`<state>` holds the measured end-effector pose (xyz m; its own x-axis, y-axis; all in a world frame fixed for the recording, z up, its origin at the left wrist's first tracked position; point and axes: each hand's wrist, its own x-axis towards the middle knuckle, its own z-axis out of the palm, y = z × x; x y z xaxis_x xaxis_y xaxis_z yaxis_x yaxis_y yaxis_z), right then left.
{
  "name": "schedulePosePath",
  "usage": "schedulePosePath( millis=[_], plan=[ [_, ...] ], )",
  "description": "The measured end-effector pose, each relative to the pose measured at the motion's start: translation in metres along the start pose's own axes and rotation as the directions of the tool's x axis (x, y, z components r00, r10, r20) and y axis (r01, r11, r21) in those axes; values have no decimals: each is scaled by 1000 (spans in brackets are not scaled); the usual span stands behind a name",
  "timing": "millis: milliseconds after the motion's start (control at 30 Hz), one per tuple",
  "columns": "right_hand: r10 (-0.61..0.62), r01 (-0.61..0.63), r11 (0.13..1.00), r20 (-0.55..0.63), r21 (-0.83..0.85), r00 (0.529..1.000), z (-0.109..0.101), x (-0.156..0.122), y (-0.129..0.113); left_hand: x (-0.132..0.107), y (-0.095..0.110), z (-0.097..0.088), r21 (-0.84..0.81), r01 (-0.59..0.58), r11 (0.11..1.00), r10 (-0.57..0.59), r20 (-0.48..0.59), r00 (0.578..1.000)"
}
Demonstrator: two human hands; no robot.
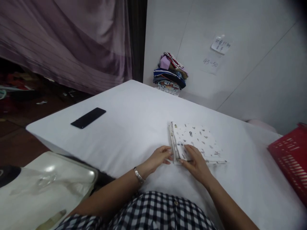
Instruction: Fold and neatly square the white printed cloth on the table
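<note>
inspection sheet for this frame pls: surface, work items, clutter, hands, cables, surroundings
Surface: white cloth-covered table, smooth.
Work items: folded white fabric with small dark print, flat on the table near the front edge.
Clutter: black phone lying flat at the far left; stack of folded multicoloured clothes at the far edge by the wall; red plastic basket at the right.
Hands: left hand touches the fabric's left edge, bracelet on the wrist; right hand rests on its near corner.
Cables: nothing seen.
Surroundings: purple curtain at left; white wall with paper notes.
</note>
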<state>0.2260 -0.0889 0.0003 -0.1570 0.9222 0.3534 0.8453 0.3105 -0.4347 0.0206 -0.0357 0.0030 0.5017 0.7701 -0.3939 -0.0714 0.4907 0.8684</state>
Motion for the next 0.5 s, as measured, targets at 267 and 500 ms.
schedulePosePath(
  millis=[267,500],
  plan=[
    [-159,153,984,-60,-91,985,3,-19,11,7,-4,6,181,-21,983,25,-17,1000],
    [-90,104,985,-108,136,990,11,-20,14,8,-5,12,278,-12,961,7,17,1000]
  ],
)
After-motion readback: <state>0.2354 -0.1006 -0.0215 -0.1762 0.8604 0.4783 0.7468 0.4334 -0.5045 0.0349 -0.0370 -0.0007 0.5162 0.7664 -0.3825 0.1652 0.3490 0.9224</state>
